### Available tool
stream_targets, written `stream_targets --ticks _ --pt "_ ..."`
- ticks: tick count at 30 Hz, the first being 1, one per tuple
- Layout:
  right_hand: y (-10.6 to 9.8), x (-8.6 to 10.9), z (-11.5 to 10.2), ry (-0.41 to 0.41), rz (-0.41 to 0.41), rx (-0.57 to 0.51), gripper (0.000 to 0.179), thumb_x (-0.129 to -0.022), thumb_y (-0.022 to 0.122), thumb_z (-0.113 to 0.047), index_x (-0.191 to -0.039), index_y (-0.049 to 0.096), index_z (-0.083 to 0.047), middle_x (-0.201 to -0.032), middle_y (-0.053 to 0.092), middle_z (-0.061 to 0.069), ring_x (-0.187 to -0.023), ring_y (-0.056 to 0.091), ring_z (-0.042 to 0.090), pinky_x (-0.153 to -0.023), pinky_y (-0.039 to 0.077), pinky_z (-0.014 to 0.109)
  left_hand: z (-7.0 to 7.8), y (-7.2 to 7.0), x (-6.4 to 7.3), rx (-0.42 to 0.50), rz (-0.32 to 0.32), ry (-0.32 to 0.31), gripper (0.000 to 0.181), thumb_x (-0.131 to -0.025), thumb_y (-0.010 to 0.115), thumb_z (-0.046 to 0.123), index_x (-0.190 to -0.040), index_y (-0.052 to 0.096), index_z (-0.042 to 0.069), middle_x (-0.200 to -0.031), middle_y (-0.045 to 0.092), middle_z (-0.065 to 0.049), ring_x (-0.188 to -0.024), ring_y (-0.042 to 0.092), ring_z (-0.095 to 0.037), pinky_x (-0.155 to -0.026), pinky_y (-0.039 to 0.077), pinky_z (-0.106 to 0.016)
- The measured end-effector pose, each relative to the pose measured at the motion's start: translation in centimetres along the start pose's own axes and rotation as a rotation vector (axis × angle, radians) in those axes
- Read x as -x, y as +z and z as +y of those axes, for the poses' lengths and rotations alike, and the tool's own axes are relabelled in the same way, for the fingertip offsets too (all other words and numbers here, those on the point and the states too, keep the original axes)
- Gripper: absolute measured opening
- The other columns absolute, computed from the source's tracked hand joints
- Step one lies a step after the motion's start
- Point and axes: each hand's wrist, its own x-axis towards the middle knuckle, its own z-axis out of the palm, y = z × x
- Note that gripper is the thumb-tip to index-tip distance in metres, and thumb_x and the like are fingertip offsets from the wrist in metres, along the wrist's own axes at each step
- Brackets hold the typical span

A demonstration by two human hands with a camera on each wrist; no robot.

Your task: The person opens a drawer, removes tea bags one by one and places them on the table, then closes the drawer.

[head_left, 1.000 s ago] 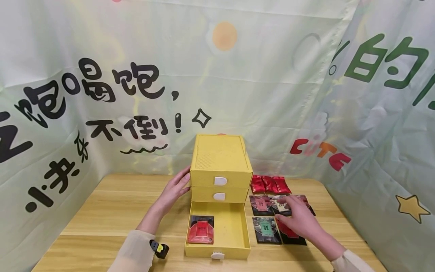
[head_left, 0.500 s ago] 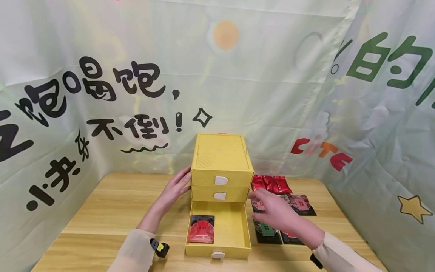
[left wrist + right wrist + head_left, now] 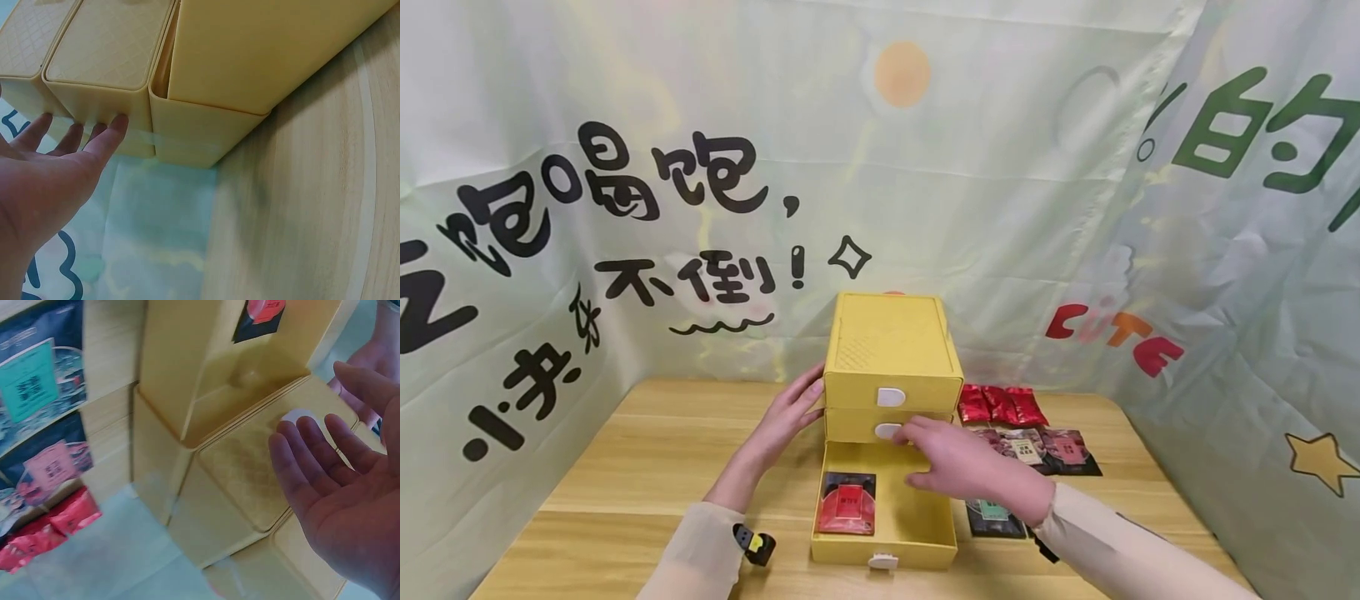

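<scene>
A yellow three-tier drawer box (image 3: pixel 891 333) stands on the table with its bottom drawer (image 3: pixel 917 512) pulled out. Inside that drawer, at the left, lies a red and black packet (image 3: pixel 847 507). My left hand (image 3: pixel 786 421) rests its fingertips against the box's left side; the left wrist view shows these fingers (image 3: pixel 112 134) spread along the side wall. My right hand (image 3: pixel 962 462) is in front of the box, fingertips right at the white tab (image 3: pixel 887 431) of the middle drawer. In the right wrist view its fingers are loosely bent, thumb apart, with nothing held.
Right of the box lie several flat packets: a green-labelled one (image 3: pixel 996 518), a cream-labelled one (image 3: pixel 1024 450) and a pink-labelled one (image 3: pixel 1070 452). Behind them is a row of shiny red sachets (image 3: pixel 1000 406). A printed cloth (image 3: pixel 1000 208) hangs behind the table.
My right hand has moved left, from over the flat packets to the middle drawer's tab. My left hand stays at the box's side.
</scene>
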Motion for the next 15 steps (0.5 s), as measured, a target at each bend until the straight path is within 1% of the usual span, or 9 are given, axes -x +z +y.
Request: stream_targets --ticks 4,6,9,12,15 --pt "0.5 -1.3 -0.6 -0.038 -0.048 0.023 0.049 -0.087 0.084 -0.025 -0.131 0.068 -0.008 -0.127 0.069 0.004 -0.114 0.067 0.025 -0.099 0.057 0.043 0.1 0.0 0.0 -0.002 0.000 -0.001 0.061 -0.111 0.050 0.032 -0.165 0.030 0.010 -0.170 0.027 -0.011 -0.154 0.030 -0.033 -0.119 0.038 -0.053" --pt "0.8 -2.0 -0.9 -0.074 -0.065 0.037 0.046 -0.088 0.083 -0.024 -0.129 0.070 -0.007 -0.129 0.069 0.006 -0.117 0.067 0.027 -0.102 0.056 0.042 0.1 0.0 0.0 -0.001 0.001 -0.002 0.061 -0.111 0.050 0.031 -0.165 0.030 0.010 -0.170 0.027 -0.011 -0.154 0.030 -0.033 -0.119 0.038 -0.053" --pt "1.2 -3.1 -1.1 -0.117 -0.094 0.057 0.041 -0.086 0.083 -0.022 -0.123 0.073 -0.008 -0.125 0.069 0.006 -0.116 0.067 0.026 -0.102 0.056 0.039 0.2 0.0 0.0 -0.004 0.001 0.000 0.060 -0.112 0.050 0.031 -0.165 0.030 0.010 -0.170 0.027 -0.011 -0.154 0.031 -0.033 -0.119 0.038 -0.053" --pt "1.7 -4.0 -1.5 -0.113 -0.139 0.064 0.041 -0.086 0.084 -0.023 -0.123 0.074 -0.010 -0.120 0.070 0.003 -0.113 0.066 0.022 -0.100 0.056 0.035 0.2 0.0 0.0 -0.009 0.001 -0.001 0.060 -0.112 0.050 0.031 -0.164 0.030 0.010 -0.170 0.027 -0.011 -0.153 0.031 -0.033 -0.119 0.039 -0.052" --pt "2.2 -4.8 -1.9 -0.094 -0.185 0.064 0.041 -0.087 0.083 -0.025 -0.124 0.075 -0.011 -0.123 0.071 0.002 -0.118 0.063 0.021 -0.103 0.053 0.034 0.2 0.0 0.1 -0.018 0.000 -0.006 0.060 -0.112 0.050 0.032 -0.164 0.031 0.011 -0.170 0.027 -0.010 -0.153 0.031 -0.033 -0.119 0.039 -0.052"
